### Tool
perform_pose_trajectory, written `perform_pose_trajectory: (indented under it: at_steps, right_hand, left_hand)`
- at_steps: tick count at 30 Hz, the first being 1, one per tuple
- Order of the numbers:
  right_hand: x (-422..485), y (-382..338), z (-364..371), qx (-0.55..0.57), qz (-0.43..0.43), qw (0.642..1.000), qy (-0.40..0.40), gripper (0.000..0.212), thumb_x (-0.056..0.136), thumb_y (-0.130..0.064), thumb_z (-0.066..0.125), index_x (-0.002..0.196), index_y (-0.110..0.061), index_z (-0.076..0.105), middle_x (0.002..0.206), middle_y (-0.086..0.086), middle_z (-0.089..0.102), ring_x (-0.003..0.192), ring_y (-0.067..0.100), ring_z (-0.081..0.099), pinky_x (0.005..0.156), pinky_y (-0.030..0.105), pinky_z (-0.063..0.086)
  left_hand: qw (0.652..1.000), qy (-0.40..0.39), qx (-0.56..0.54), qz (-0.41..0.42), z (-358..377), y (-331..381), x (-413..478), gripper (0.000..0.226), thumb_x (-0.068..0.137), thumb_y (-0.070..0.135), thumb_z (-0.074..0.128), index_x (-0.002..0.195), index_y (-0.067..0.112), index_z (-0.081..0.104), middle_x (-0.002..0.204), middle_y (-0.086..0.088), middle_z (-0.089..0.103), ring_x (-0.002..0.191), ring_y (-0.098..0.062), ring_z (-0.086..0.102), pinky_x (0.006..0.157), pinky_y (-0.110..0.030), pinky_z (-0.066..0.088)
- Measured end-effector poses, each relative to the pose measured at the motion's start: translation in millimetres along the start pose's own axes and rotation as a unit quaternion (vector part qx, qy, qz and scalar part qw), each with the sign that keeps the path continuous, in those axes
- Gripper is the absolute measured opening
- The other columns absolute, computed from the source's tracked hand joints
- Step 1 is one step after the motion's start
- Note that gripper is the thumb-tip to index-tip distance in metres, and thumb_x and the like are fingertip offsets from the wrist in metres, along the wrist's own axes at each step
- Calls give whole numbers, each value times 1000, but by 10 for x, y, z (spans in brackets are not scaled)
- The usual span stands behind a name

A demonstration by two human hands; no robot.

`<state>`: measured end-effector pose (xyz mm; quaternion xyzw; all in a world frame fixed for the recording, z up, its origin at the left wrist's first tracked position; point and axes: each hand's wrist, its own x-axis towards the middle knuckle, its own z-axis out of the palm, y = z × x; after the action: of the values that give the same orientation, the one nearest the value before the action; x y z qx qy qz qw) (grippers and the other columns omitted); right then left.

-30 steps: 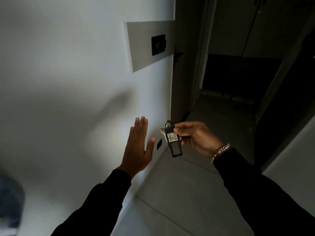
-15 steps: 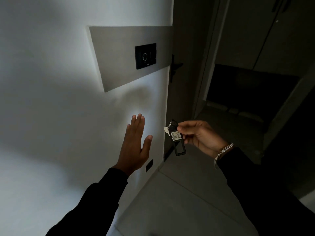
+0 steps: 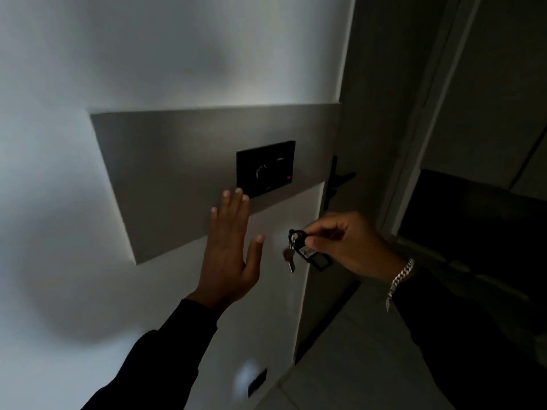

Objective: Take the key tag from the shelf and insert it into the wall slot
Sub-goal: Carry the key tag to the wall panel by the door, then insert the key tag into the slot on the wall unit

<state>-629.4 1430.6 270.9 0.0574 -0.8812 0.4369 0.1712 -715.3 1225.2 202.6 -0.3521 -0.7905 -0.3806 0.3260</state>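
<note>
A black key tag (image 3: pixel 311 251) with a white number label hangs from a ring, and a small metal key (image 3: pixel 290 258) dangles beside it. My right hand (image 3: pixel 346 244) pinches the tag's top, below and right of the black wall slot panel (image 3: pixel 265 168). That panel sits on a grey band (image 3: pixel 177 173) of the white wall and shows a ring light and a small red dot. My left hand (image 3: pixel 229 253) is flat and open against the wall, its fingertips just below the panel's lower left corner.
A dark door handle (image 3: pixel 336 182) juts out at the wall's right edge. Beyond it lies a dim doorway with a dark frame (image 3: pixel 426 108). Low on the wall sits a small black outlet (image 3: pixel 257 382), above a pale tiled floor (image 3: pixel 355 365).
The view has drawn closer to the wall panel, which now sits lower and larger. My right hand has lifted the tag and tilted it, so the key swings free. My left hand has risen toward the panel.
</note>
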Motion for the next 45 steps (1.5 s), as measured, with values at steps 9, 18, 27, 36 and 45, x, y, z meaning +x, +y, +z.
perform_pose_trajectory:
  at_steps: [9, 18, 27, 36, 45]
  right_hand:
    - [1475, 176, -405, 150, -273, 948, 73, 16, 81, -3, 70, 95, -10, 73, 87, 3, 69, 82, 9, 68, 79, 24, 54]
    - [2209, 199, -543, 222, -292, 930, -6, 13, 81, -18, 70, 91, -15, 76, 79, -2, 77, 71, 10, 73, 72, 31, 61]
    - [2367, 222, -475, 233, -244, 939, -62, 11, 80, -4, 73, 87, -12, 73, 69, 5, 70, 54, 12, 65, 56, 24, 55]
    - [2263, 320, -402, 135, -264, 955, -13, 15, 75, -12, 78, 89, -10, 75, 70, -4, 68, 57, 3, 60, 62, 25, 51]
    - [2167, -58, -544, -90, -471, 878, 9, 26, 76, 3, 60, 99, -2, 72, 99, 13, 62, 91, 24, 58, 87, 28, 50]
  left_hand:
    - [948, 166, 270, 25, 27, -110, 856, 62, 95, 26, 40, 149, -2, 29, 161, -23, 25, 154, -36, 13, 125, -48, 4]
    - [827, 233, 512, -10, 37, -173, 1157, 60, 98, 32, 35, 149, 1, 32, 158, -23, 28, 151, -36, 20, 126, -48, 2]
    - [804, 235, 546, -1, 32, -235, 1167, 61, 97, 32, 35, 150, 2, 31, 160, -20, 24, 155, -28, 10, 126, -50, 5]
    - [793, 225, 566, -4, 24, -261, 1162, 62, 98, 34, 31, 152, 3, 27, 162, -17, 20, 155, -30, 11, 127, -49, 4]
    - [791, 201, 577, 6, -28, -275, 1131, 64, 97, 37, 29, 153, 5, 24, 164, -15, 17, 154, -31, 14, 127, -48, 5]
